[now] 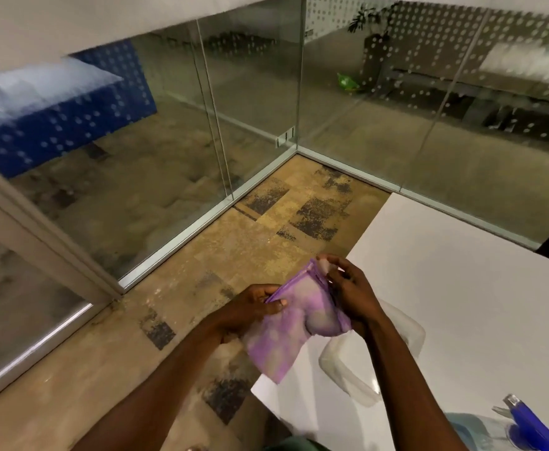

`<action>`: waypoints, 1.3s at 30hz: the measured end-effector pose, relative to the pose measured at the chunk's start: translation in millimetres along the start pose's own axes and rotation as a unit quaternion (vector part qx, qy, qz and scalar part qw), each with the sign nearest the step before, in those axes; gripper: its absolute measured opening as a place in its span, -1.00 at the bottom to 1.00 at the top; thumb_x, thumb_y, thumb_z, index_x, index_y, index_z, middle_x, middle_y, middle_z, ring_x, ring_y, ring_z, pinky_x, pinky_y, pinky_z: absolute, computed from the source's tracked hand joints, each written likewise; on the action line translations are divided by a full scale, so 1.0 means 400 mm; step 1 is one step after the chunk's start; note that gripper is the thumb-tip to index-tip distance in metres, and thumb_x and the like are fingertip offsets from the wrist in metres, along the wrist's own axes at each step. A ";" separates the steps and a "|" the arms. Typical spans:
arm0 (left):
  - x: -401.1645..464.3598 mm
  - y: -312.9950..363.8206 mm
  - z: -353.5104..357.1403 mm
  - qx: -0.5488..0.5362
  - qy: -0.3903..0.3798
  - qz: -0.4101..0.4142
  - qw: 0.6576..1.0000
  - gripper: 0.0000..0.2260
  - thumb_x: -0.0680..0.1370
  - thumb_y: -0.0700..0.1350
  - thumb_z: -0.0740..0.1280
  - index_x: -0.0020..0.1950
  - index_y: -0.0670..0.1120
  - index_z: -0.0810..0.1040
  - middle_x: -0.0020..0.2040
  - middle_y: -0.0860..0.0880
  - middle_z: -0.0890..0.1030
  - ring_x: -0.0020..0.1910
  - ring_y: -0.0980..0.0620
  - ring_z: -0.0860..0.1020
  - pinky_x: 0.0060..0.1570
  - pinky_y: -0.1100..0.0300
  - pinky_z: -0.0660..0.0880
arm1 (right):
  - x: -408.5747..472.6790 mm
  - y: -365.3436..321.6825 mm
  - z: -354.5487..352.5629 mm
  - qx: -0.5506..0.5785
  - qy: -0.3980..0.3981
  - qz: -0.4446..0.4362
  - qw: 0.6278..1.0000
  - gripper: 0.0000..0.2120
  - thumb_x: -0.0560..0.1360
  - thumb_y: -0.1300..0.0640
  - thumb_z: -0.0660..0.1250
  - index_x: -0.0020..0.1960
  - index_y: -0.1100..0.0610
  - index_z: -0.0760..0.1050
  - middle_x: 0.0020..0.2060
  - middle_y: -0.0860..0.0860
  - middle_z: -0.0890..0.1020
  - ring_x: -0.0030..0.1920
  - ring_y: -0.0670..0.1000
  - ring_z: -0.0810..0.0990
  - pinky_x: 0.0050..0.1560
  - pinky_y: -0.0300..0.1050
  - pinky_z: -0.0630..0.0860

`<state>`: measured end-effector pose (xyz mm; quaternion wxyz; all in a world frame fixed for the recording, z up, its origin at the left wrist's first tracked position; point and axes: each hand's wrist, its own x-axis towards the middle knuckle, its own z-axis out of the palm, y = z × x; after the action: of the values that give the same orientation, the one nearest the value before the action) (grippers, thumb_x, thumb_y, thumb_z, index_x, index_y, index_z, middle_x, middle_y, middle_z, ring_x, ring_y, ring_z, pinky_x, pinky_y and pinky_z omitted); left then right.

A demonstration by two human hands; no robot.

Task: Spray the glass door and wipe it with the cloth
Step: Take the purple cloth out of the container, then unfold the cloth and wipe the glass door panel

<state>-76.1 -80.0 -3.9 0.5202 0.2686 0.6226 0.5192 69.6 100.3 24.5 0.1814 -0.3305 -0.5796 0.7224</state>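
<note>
Both of my hands hold a purple cloth (296, 323) in front of me, over the corner of a white table (461, 288). My left hand (253, 309) pinches its left edge with the thumb on top. My right hand (348, 288) grips the upper right corner. The cloth hangs folded between them. A spray bottle (530, 424) with a blue head lies at the bottom right on the table, away from both hands. Glass panels (156, 157) with an aluminium floor rail stand to the left and ahead; a glass door (253, 102) sits near the corner.
A clear plastic container (357, 375) rests on the table under my right forearm. Patterned tan carpet (234, 255) covers the floor between me and the glass. A white door frame post (55, 249) stands at the left. Frosted dots mark the right glass wall (461, 76).
</note>
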 end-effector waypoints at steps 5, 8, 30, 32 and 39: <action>-0.122 -0.007 -0.122 -0.129 0.077 0.008 0.989 -0.67 0.60 -0.23 0.37 0.37 -0.22 0.61 0.27 -0.26 0.68 0.16 -0.09 0.66 0.25 -0.03 0.58 | 0.013 0.006 0.142 -0.061 0.029 0.013 0.998 -0.81 0.67 -0.03 0.30 0.15 0.03 0.62 -0.01 0.08 0.74 -0.08 0.01 0.69 -0.08 -0.05 0.59; -0.192 -0.009 -0.195 -0.201 0.138 0.020 0.970 -0.67 0.67 -0.24 0.28 0.43 -0.20 0.56 0.31 -0.17 0.67 0.21 -0.07 0.67 0.26 0.06 0.61 | -0.027 0.047 0.284 -0.201 0.082 -0.060 0.974 -0.71 0.60 -0.08 0.40 0.26 0.00 0.56 0.09 -0.01 0.66 0.12 -0.01 0.63 0.11 -0.04 0.58; -0.607 -0.115 -0.571 -0.291 0.372 0.065 0.879 -0.67 0.71 -0.20 0.20 0.45 -0.04 0.55 -0.02 -0.03 0.69 -0.16 0.01 0.55 -0.16 0.12 0.44 | -0.170 0.184 1.014 -0.343 -0.206 -0.225 0.888 -0.66 0.37 -0.03 0.58 0.08 -0.10 0.55 0.04 -0.14 0.69 0.07 -0.08 0.65 0.14 -0.10 0.60; -0.651 -0.129 -0.602 -0.296 0.390 0.074 0.869 -0.66 0.71 -0.23 0.19 0.47 -0.05 0.52 0.05 -0.12 0.65 -0.13 -0.05 0.54 -0.13 0.08 0.44 | -0.175 0.198 1.073 -0.339 -0.225 -0.240 0.881 -0.75 0.39 0.05 0.56 0.03 -0.07 0.59 -0.03 -0.13 0.71 0.00 -0.07 0.67 0.07 -0.08 0.63; -0.800 -0.170 -0.718 -0.331 0.435 0.112 0.830 -0.65 0.66 -0.20 0.31 0.46 -0.08 0.53 0.03 -0.08 0.71 -0.02 -0.12 0.66 0.16 -0.21 0.58 | -0.186 0.220 1.267 -0.227 -0.290 -0.092 0.925 -0.84 0.49 0.23 0.49 -0.24 0.05 0.68 -0.24 -0.05 0.75 -0.12 0.02 0.70 0.02 -0.03 0.61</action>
<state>-227.8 -486.8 28.1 0.1918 -0.1052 0.5414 0.8118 -215.1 -334.5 15.7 -0.0086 -0.0841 -0.7830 0.6162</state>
